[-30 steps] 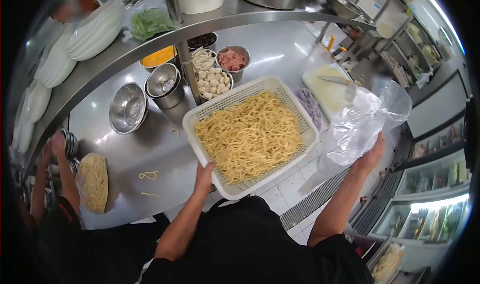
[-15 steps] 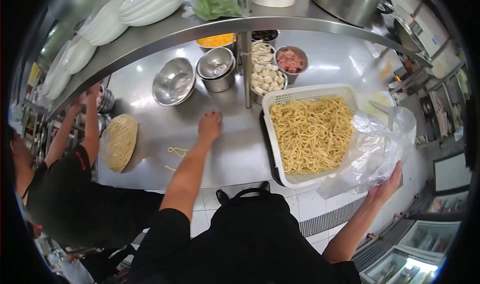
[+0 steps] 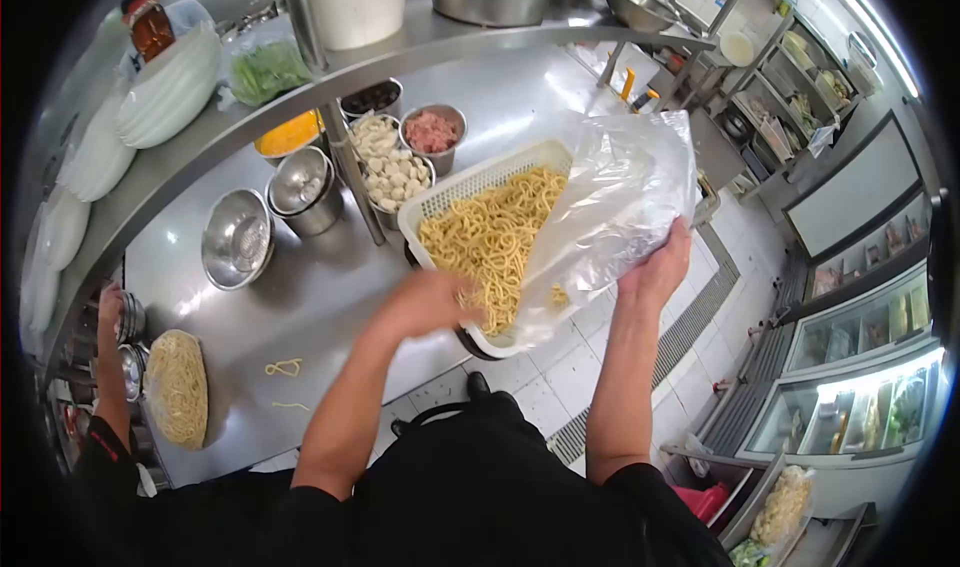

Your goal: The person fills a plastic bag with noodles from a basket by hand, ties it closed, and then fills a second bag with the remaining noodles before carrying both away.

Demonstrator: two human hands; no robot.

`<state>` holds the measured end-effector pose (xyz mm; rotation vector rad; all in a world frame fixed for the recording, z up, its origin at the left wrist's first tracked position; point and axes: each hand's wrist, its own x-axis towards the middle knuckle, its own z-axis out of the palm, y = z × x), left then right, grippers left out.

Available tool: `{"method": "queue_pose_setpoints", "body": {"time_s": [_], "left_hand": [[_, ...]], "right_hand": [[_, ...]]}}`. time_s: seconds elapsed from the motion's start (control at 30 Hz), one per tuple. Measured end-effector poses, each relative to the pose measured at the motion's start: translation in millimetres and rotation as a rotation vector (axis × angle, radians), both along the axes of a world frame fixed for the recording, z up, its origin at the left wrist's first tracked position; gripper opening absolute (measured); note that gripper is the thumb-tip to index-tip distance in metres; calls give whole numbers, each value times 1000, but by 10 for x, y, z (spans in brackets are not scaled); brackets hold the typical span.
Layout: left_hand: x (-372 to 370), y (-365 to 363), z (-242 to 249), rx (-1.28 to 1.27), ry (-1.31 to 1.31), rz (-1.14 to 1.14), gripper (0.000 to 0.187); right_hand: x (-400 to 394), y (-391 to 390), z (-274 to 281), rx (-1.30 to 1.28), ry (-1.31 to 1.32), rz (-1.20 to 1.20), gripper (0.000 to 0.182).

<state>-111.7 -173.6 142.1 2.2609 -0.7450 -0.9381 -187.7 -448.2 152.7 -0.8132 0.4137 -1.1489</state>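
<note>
My right hand [image 3: 657,265] grips the lower right edge of a clear plastic bag [image 3: 620,187]. The bag hangs over the right part of a white perforated basket [image 3: 425,204] full of yellow noodles [image 3: 485,232]. At the basket's near left edge is my left hand [image 3: 428,304], its fingertips over the noodles. Motion smears those fingers, and whether they hold anything is unclear. A few stray noodles [image 3: 284,367] lie on the steel table [image 3: 350,317], left of my left arm.
Behind the basket stand steel pots of pink meat [image 3: 432,130] and white pieces [image 3: 395,179]. Steel bowls [image 3: 238,239] are further left. A bag of noodles [image 3: 176,389] lies near a co-worker's arm [image 3: 112,367]. An overhead shelf [image 3: 400,64] with a post [image 3: 352,172] crosses the view.
The view has swung right. My left hand has moved from the bare table to the noodle basket. My right hand has raised the plastic bag, which now spreads over the basket's right side.
</note>
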Motion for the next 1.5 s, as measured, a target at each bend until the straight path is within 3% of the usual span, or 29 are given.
{"method": "queue_pose_setpoints", "body": {"time_s": [0.03, 0.07, 0.13, 0.17, 0.2, 0.23, 0.27, 0.4, 0.43, 0.47, 0.5, 0.57, 0.63, 0.7, 0.77, 0.8, 0.87, 0.9, 0.97, 1.07, 1.13, 1.17, 1.2, 1.23, 1.27, 1.3, 1.33, 1.37, 1.5], "left_hand": [[-128, 32, -210, -83, -28, -172, 63], [-278, -28, -408, -144, 2, -151, 72], [-500, -311, -673, -627, 15, 148, 63], [-350, -444, -671, -653, -33, 148, 63], [-240, -535, -676, -909, 213, 330, 53], [-141, -592, -635, -1155, 478, 502, 43], [43, -651, -583, -1300, 412, 587, 18], [380, -281, 36, -1474, 227, 670, 15], [377, -180, 122, -1515, 223, 665, 14], [332, -66, 229, -1496, 234, 670, 14], [277, 33, 351, -1401, 150, 647, 13], [268, 83, 541, -1313, 61, 622, 11], [247, 123, 589, -1074, -68, 119, 10], [293, 23, 664, -947, -10, 19, 15], [255, -56, 784, -1406, 120, 34, 25], [227, -57, 774, -1401, 111, 42, 25], [225, -27, 732, -1487, 321, 228, 42], [236, 18, 619, -1494, 311, 242, 42], [267, 125, 348, -877, 67, 48, 48], [225, 251, 225, -819, 186, 66, 35], [142, 283, 172, -694, 58, 102, 18], [51, 249, 156, -809, 37, 138, 15], [-46, 197, 149, -919, -5, 169, 16], [-94, 195, 175, -859, 4, 263, 20], [-149, 193, 177, -807, 23, 349, 25], [-219, 217, 147, -803, -88, 449, 29], [-271, 252, 121, -801, -196, 541, 33], [-291, 328, 98, -804, -220, 566, 33], [-707, 441, -178, -911, -154, 705, 27]], "right_hand": [[71, 103, 41, 48, -46, 47, 27], [128, 182, 43, 42, -80, 55, 27], [215, 308, -38, 83, -69, 71, 31], [279, 353, -70, 72, -98, 94, 31], [281, 418, -118, 68, -113, 114, 31], [271, 497, -110, 97, -124, 134, 28], [246, 562, -123, 130, -128, 153, 26], [182, 556, -631, 203, -58, 261, 29], [118, 558, -771, 166, 146, 352, 38], [32, 579, -875, 135, 353, 442, 49], [-79, 564, -901, 151, 365, 434, 49], [-207, 486, -721, -562, 320, 32, 68], [-321, 805, -77, -923, 271, 105, 75], [-146, 1058, 206, -1212, 376, 239, 59], [185, 947, 141, -1095, 622, 711, 30], [210, 986, 189, -1093, 613, 721, 30], [261, 1062, 373, -726, 292, 574, 22], [283, 1068, 418, -733, 289, 590, 22], [323, 1006, 483, -694, 235, 603, 21], [370, 800, 512, -842, 328, 495, 20], [412, 799, 496, -849, 356, 498, 20], [445, 824, 450, -905, 390, 499, 20], [461, 854, 420, -1008, 486, 496, 20], [467, 884, 440, -1064, 604, 568, 28], [596, 874, 257, -989, 278, 620, 41], [407, 1017, 514, -1039, 459, 461, 49], [369, 955, 532, -1096, 431, 288, 46], [348, 863, 405, -884, 284, 288, 37], [-34, 1316, 224, -656, 644, 1185, 16]]}}
